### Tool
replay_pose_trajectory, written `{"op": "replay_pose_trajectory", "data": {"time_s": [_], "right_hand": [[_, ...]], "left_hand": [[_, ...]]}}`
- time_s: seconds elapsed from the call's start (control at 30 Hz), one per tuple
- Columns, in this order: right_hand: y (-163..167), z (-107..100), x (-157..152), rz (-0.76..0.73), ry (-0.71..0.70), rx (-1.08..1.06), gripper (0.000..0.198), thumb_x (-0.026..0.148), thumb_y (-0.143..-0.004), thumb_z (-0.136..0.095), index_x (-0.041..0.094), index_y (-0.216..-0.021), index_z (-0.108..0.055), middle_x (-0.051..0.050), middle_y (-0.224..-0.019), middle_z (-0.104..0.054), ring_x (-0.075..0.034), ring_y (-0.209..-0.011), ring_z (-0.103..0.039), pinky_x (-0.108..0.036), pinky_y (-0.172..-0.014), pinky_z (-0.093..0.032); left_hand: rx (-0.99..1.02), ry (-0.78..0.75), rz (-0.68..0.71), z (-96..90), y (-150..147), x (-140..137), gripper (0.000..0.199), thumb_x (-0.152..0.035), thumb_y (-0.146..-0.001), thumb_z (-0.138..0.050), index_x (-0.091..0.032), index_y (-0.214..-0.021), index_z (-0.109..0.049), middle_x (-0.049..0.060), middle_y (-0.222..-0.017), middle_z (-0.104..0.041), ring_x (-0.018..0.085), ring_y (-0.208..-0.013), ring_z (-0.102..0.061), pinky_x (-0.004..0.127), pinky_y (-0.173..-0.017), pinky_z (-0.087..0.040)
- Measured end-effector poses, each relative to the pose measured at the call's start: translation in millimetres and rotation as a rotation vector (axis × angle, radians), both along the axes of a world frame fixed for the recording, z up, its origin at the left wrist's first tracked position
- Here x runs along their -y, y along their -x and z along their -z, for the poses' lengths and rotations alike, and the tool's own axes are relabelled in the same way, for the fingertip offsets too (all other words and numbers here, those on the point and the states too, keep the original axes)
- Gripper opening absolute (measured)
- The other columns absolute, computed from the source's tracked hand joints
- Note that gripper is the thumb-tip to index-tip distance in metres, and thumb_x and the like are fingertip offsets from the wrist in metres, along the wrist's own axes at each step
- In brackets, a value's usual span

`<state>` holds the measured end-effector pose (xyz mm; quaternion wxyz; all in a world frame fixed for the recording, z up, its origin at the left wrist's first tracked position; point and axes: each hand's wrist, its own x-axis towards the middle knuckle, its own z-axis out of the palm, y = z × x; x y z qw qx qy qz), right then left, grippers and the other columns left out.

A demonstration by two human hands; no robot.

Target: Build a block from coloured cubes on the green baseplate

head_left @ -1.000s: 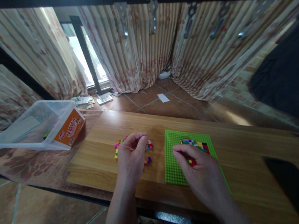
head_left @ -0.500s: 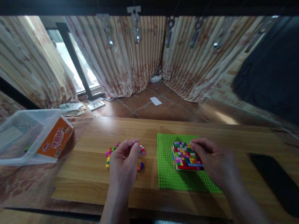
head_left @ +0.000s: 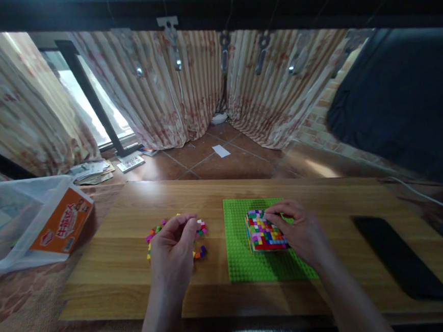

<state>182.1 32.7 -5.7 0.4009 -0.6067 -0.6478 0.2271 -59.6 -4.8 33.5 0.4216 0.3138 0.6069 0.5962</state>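
A block built from many coloured toy bricks [head_left: 264, 234] stands on a green studded baseplate [head_left: 238, 259]. My right hand [head_left: 299, 226] is over the block's right side, thumb and forefinger pinched at its top surface. Whatever sits between those fingertips is too small to make out. To the left, my left hand [head_left: 174, 244] hovers over a scatter of loose small bricks [head_left: 200, 252], thumb and forefinger brought together. Its fingertips may hold something, but I cannot see what. Part of the loose pile is hidden behind this hand.
Both lie on a wooden table [head_left: 110, 267]. A clear plastic bin [head_left: 38, 226] with an orange label stands at the left. At the right lies a black flat object [head_left: 401, 256]. Metal clips [head_left: 174, 47] hang from a dark bar [head_left: 194, 9] overhead. Papers [head_left: 91, 171] rest beyond the bin.
The camera view has turned slightly, shifting the scene. My right hand stays at the brick block's top, and my left hand stays over the loose bricks, both still pinched.
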Motion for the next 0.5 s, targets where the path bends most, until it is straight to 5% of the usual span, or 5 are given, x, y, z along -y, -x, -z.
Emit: {"op": "replay_pose_trajectory", "data": {"time_s": [0.3,0.5], "right_hand": [[1.2,7.7,-7.5,0.033,-0.008,-0.08,0.02,0.041,-0.075,-0.069,0.021,-0.075,-0.072,-0.005,-0.09,-0.067,-0.022,-0.088,-0.062,-0.04,-0.084,-0.048],[-0.9,10.6,-10.5,0.035,0.142,-0.211,0.028,0.043,-0.072,-0.072,0.021,-0.089,-0.076,-0.006,-0.094,-0.072,-0.02,-0.083,-0.064,-0.037,-0.078,-0.05]], "left_hand": [[-0.03,-0.035,0.007,-0.3,1.4,0.9,0.028,-0.036,-0.063,-0.08,-0.014,-0.079,-0.074,0.003,-0.069,-0.07,0.014,-0.064,-0.063,0.022,-0.056,-0.048],[-0.002,-0.023,-0.003,0.4,1.6,0.7,0.022,-0.032,-0.065,-0.079,-0.015,-0.078,-0.073,0.002,-0.07,-0.07,0.013,-0.064,-0.062,0.021,-0.059,-0.048]]}}
